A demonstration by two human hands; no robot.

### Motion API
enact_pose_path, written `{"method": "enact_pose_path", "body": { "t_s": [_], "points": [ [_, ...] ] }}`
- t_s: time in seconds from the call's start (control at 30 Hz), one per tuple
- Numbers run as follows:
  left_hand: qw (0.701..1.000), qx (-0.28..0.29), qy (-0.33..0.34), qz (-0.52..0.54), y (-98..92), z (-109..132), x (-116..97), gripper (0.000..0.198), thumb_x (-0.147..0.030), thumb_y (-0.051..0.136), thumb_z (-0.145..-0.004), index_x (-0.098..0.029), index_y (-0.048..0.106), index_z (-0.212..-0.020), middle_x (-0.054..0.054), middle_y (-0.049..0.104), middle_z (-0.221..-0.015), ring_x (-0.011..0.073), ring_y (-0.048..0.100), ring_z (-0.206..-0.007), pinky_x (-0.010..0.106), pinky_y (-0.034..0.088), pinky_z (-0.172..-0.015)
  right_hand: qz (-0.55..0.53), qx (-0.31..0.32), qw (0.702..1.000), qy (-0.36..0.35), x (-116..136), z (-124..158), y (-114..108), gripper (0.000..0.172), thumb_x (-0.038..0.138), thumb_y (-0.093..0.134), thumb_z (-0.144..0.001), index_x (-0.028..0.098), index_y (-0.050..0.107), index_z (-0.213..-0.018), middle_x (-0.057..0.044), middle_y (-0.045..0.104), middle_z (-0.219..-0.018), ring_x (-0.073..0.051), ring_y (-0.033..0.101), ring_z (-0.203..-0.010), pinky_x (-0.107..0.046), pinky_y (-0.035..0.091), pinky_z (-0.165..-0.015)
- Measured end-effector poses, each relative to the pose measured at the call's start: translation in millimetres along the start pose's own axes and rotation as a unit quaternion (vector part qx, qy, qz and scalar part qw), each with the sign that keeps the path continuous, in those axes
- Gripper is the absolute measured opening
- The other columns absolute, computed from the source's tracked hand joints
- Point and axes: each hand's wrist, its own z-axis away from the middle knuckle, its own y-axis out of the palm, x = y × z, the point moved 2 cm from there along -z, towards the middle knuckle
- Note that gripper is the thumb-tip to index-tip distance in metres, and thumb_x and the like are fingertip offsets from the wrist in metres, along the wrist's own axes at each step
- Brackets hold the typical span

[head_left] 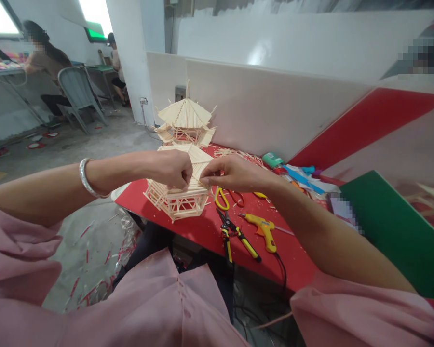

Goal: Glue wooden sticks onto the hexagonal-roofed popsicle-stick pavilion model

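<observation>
A small pavilion model built of thin wooden sticks (176,205) stands at the table's left end, with a slatted roof over a lattice railing. Over the left side of its roof, my left hand (171,168) is closed in a fist; whatever its fingers hold is hidden. My right hand (227,172) pinches at the roof's right edge, thumb and fingertips together, and I cannot make out what is between them. Just behind rises a taller stick pagoda (186,115) with a pointed roof and spire.
On the red table (206,246) lie pliers with black and yellow handles (235,238), a yellow glue gun (264,229) with its cord, and yellow-handled scissors (222,198). Loose sticks (240,154) and a green-labelled roll (272,160) lie behind. A green board (398,231) stands right. Others sit far left.
</observation>
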Motion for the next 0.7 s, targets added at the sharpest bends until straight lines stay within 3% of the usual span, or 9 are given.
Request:
{"method": "enact_pose_path", "body": {
  "t_s": [0.1, 0.2, 0.37, 0.5, 0.7],
  "points": [
    [0.999, -0.046, 0.02, 0.002, -2.7, 10, 2, 0.01, -0.023, 0.063, -0.075, -0.02, 0.072, -0.072, -0.003, 0.063, -0.059, 0.0088, 0.05, -0.051, 0.023, 0.029, -0.052, -0.009, -0.003, 1.0, -0.012, 1, 3, -1, 0.022, 0.034, 0.057, -0.087, 0.02, 0.075, -0.085, -0.001, 0.071, -0.077, -0.012, 0.058, -0.068, -0.026, 0.04, -0.061],
    [0.991, -0.131, 0.017, -0.004, 1.2, 35, 7, 0.015, -0.024, 0.059, -0.08, -0.018, 0.071, -0.072, -0.002, 0.064, -0.064, 0.0094, 0.053, -0.057, 0.024, 0.033, -0.057, -0.005, -0.047, 0.999, -0.018, 1, 12, -2, 0.024, 0.036, 0.058, -0.088, 0.02, 0.075, -0.089, -0.002, 0.072, -0.081, -0.013, 0.06, -0.071, -0.026, 0.041, -0.063],
    [0.972, -0.233, 0.012, -0.003, 31.9, 80, 16, 0.021, -0.026, 0.052, -0.089, -0.017, 0.071, -0.084, 0.004, 0.068, -0.083, 0.0135, 0.059, -0.073, 0.025, 0.04, -0.067, -0.001, -0.111, 0.993, -0.045, 2, 33, 7, 0.022, 0.036, 0.058, -0.09, 0.021, 0.074, -0.085, -0.003, 0.072, -0.083, -0.014, 0.061, -0.074, -0.027, 0.043, -0.068],
    [0.966, -0.256, -0.013, -0.033, 52.1, 86, 17, 0.027, -0.027, 0.047, -0.094, -0.016, 0.07, -0.085, 0.006, 0.068, -0.088, 0.0151, 0.061, -0.076, 0.027, 0.042, -0.069, -0.008, -0.161, 0.986, -0.051, 6, 37, 17, 0.02, 0.035, 0.059, -0.091, 0.021, 0.074, -0.089, -0.004, 0.072, -0.084, -0.014, 0.061, -0.074, -0.027, 0.043, -0.068],
    [0.968, -0.243, -0.001, -0.07, 55.7, 78, 15, 0.031, -0.025, 0.043, -0.096, -0.016, 0.069, -0.08, 0.006, 0.064, -0.081, 0.0147, 0.059, -0.073, 0.027, 0.04, -0.065, 0.021, -0.158, 0.985, -0.069, 17, 26, 29, 0.022, 0.031, 0.057, -0.093, 0.021, 0.076, -0.098, -0.006, 0.068, -0.084, -0.015, 0.059, -0.077, -0.026, 0.042, -0.069]
  ]
}}
